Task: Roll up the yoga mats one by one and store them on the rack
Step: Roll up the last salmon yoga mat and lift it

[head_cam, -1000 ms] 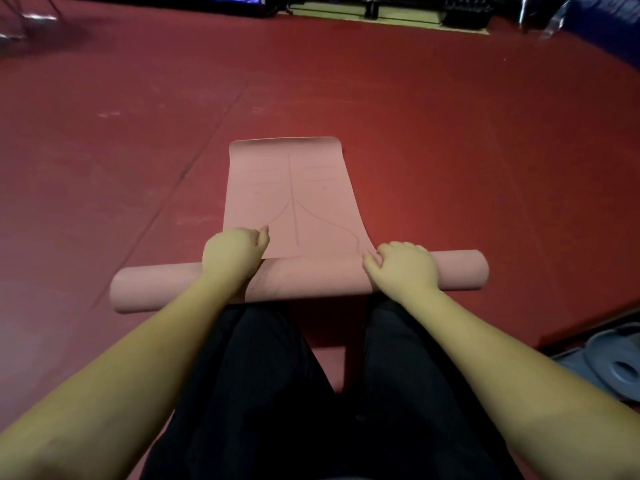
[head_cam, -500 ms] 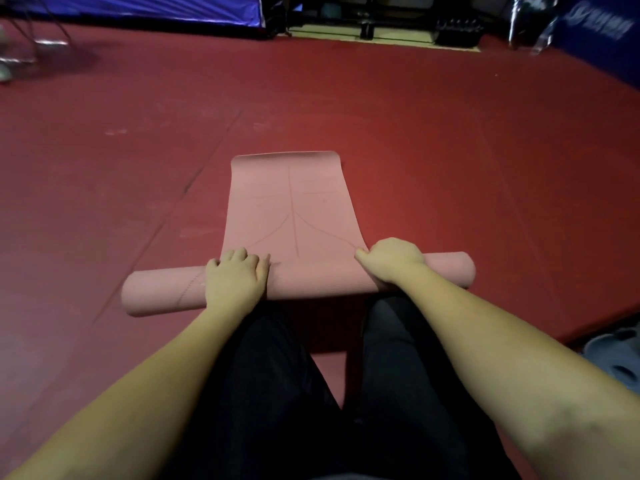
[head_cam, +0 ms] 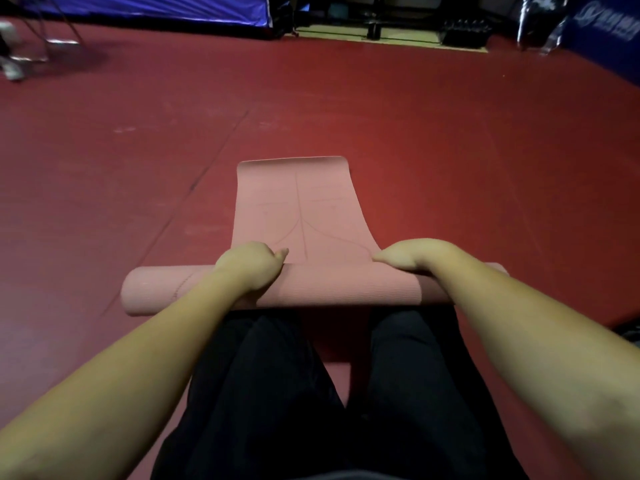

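A pink yoga mat [head_cam: 298, 206] lies on the red floor, its near part wound into a thick roll [head_cam: 349, 284] across my knees. The flat remainder stretches away from me and shows thin printed lines. My left hand [head_cam: 251, 266] sits on top of the roll left of centre, fingers curled over its far side. My right hand [head_cam: 412, 254] grips the roll right of centre in the same way, fingers bent over the far edge. The roll's right end is partly hidden behind my right forearm. No rack is in view.
My legs in black trousers kneel just behind the roll. Red floor [head_cam: 450, 150] spreads all around. Blue padding [head_cam: 145, 8] and dark equipment [head_cam: 464, 32] line the far wall. Metal chair legs [head_cam: 52, 39] stand at the far left. A grey object [head_cam: 628, 336] peeks in at the right edge.
The roll has advanced away from me and grown thicker, shortening the flat part. Both hands shifted forward over the top of the roll, curling onto its far side.
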`<action>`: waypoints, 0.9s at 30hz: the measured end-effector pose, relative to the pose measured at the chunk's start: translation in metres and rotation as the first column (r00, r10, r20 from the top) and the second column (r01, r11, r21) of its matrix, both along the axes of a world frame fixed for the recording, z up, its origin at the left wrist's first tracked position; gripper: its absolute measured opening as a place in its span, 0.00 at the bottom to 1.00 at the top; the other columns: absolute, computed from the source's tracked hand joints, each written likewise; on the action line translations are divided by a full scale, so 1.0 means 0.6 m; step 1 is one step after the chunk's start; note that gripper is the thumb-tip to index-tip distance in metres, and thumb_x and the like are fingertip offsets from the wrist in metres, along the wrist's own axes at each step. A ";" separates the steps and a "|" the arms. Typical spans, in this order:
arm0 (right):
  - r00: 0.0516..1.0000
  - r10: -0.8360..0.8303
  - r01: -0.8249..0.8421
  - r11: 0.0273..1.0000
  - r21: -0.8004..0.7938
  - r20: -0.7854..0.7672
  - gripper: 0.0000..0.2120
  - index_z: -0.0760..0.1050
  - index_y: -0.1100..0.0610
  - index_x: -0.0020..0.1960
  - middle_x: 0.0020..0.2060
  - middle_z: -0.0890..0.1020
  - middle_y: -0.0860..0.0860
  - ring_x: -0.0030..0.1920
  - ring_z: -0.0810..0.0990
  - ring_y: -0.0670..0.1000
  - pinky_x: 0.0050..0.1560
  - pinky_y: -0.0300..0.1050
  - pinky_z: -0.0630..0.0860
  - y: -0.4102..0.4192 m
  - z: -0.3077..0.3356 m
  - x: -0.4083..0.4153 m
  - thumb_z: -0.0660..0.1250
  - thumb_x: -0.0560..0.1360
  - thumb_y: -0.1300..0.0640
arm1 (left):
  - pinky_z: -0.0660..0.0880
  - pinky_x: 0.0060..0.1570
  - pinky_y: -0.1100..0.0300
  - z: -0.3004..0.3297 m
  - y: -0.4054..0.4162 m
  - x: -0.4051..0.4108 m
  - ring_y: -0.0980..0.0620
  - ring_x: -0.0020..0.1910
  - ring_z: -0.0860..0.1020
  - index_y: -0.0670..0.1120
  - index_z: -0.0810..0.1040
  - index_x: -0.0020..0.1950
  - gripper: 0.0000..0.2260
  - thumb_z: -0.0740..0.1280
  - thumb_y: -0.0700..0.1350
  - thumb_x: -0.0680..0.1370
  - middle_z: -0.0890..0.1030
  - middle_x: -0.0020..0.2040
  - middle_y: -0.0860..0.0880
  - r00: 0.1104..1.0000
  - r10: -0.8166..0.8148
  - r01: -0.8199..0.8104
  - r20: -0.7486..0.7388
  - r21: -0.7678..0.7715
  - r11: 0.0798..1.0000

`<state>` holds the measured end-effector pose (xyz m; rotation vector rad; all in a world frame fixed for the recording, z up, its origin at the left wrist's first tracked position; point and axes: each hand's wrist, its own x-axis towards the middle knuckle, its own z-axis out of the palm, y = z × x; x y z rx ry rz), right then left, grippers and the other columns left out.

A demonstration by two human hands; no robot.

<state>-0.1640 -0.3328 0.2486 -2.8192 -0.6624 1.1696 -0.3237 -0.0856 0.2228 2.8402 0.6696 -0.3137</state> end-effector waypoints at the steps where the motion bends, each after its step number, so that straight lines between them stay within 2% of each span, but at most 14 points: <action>1: 1.000 0.010 -0.010 1.000 0.005 0.027 0.34 0.64 0.59 0.76 0.76 0.64 0.56 0.74 0.64 0.57 0.71 0.51 0.61 0.002 -0.006 0.000 0.52 0.80 0.37 | 0.72 0.54 0.50 -0.002 0.001 -0.002 0.39 0.56 0.77 0.41 0.80 0.55 0.28 0.48 0.61 0.83 0.80 0.58 0.39 1.000 0.016 -0.016 -0.018 -0.018 1.000; 3: 0.988 0.067 -0.071 0.997 0.022 0.141 0.36 0.69 0.57 0.73 0.73 0.68 0.56 0.71 0.69 0.58 0.67 0.51 0.66 0.003 -0.016 -0.001 0.51 0.76 0.34 | 0.72 0.54 0.49 -0.005 0.007 -0.003 0.39 0.56 0.77 0.42 0.80 0.57 0.28 0.49 0.61 0.83 0.80 0.59 0.40 0.998 0.043 -0.045 -0.048 -0.049 0.998; 5: 0.950 0.115 -0.147 0.985 0.088 0.289 0.26 0.76 0.56 0.63 0.65 0.76 0.57 0.62 0.75 0.58 0.56 0.50 0.71 0.003 -0.021 -0.008 0.51 0.79 0.39 | 0.72 0.53 0.50 -0.005 0.015 -0.001 0.39 0.56 0.77 0.42 0.80 0.57 0.28 0.49 0.62 0.82 0.79 0.60 0.40 0.996 0.053 -0.058 -0.069 -0.074 0.996; 7: 0.886 0.101 -0.195 0.967 0.165 0.453 0.21 0.77 0.54 0.49 0.53 0.81 0.58 0.51 0.78 0.59 0.45 0.49 0.70 0.002 -0.023 -0.020 0.50 0.82 0.44 | 0.72 0.55 0.50 -0.005 0.022 0.003 0.39 0.58 0.76 0.42 0.79 0.59 0.28 0.50 0.62 0.82 0.79 0.62 0.40 0.994 0.049 -0.059 -0.102 -0.094 0.994; 9: 0.824 0.055 -0.192 0.963 0.187 0.563 0.22 0.75 0.53 0.42 0.45 0.82 0.57 0.47 0.79 0.60 0.40 0.48 0.69 0.001 -0.023 -0.033 0.50 0.82 0.44 | 0.71 0.60 0.49 -0.005 0.027 0.010 0.38 0.62 0.75 0.41 0.78 0.63 0.29 0.50 0.62 0.82 0.77 0.65 0.39 0.989 0.047 -0.063 -0.138 -0.115 0.991; 12: 0.776 0.021 -0.173 0.968 0.181 0.631 0.24 0.74 0.55 0.39 0.40 0.79 0.55 0.46 0.79 0.60 0.38 0.48 0.68 -0.005 -0.032 -0.048 0.50 0.82 0.41 | 0.68 0.66 0.49 0.001 0.025 0.024 0.39 0.67 0.72 0.40 0.74 0.69 0.29 0.52 0.61 0.82 0.73 0.70 0.39 0.981 0.060 -0.090 -0.182 -0.159 0.983; 15: 0.724 0.049 -0.215 0.964 0.157 0.688 0.25 0.76 0.55 0.42 0.44 0.80 0.55 0.48 0.79 0.60 0.42 0.50 0.68 -0.018 -0.048 -0.073 0.52 0.80 0.38 | 0.63 0.69 0.51 0.006 0.023 0.042 0.41 0.72 0.68 0.40 0.72 0.72 0.26 0.55 0.58 0.84 0.68 0.75 0.40 0.974 0.046 -0.099 -0.223 -0.231 0.968; 18: 0.648 0.077 -0.231 0.968 0.099 0.758 0.29 0.79 0.56 0.47 0.45 0.82 0.54 0.49 0.78 0.59 0.49 0.51 0.68 -0.022 -0.064 -0.092 0.49 0.79 0.35 | 0.65 0.66 0.52 0.003 0.028 0.057 0.43 0.70 0.70 0.42 0.75 0.69 0.22 0.57 0.55 0.84 0.70 0.74 0.42 0.960 0.007 -0.099 -0.278 -0.320 0.942; 21: 0.670 0.050 -0.193 0.975 0.109 0.740 0.30 0.80 0.56 0.48 0.46 0.82 0.54 0.48 0.78 0.59 0.50 0.51 0.68 -0.017 -0.068 -0.083 0.48 0.79 0.35 | 0.66 0.66 0.52 -0.001 0.026 0.065 0.43 0.69 0.71 0.41 0.75 0.69 0.21 0.57 0.54 0.84 0.71 0.73 0.42 0.957 0.016 -0.120 -0.289 -0.345 0.931; 24: 0.688 0.051 -0.185 0.977 0.107 0.724 0.30 0.80 0.56 0.49 0.46 0.83 0.55 0.48 0.79 0.59 0.50 0.51 0.69 -0.012 -0.067 -0.070 0.48 0.78 0.36 | 0.66 0.66 0.50 -0.009 0.030 0.064 0.41 0.68 0.71 0.41 0.75 0.68 0.25 0.56 0.59 0.83 0.72 0.72 0.40 0.969 0.082 -0.142 -0.234 -0.252 0.957; 27: 0.717 0.058 -0.184 0.977 0.107 0.695 0.29 0.81 0.56 0.50 0.47 0.83 0.56 0.49 0.79 0.60 0.48 0.51 0.68 -0.003 -0.068 -0.059 0.49 0.78 0.37 | 0.72 0.59 0.49 -0.018 0.032 0.050 0.39 0.59 0.76 0.42 0.80 0.60 0.24 0.52 0.57 0.83 0.79 0.62 0.40 0.995 0.087 -0.088 -0.045 -0.033 0.996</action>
